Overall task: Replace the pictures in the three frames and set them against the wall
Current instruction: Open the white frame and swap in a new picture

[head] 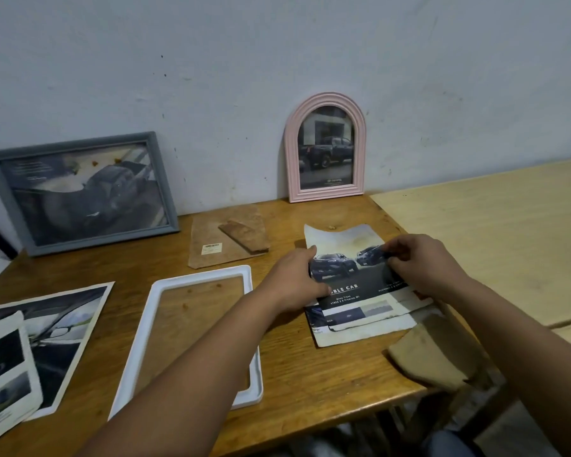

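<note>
Left hand [295, 278], right hand [422, 262] pinch car picture [350, 282] edges, arms outstretched.

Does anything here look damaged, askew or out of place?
Yes. The car picture held by the left hand and right hand is stained, its top edge notched. The grey frame leans askew against the wall. The white frame lies flat and empty.

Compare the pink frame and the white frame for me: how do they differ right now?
The pink frame is arched, stands upright against the wall and holds a truck picture. The white frame is rectangular, lies flat on the table and holds no picture; wood shows through it. Neither hand touches either.
</note>
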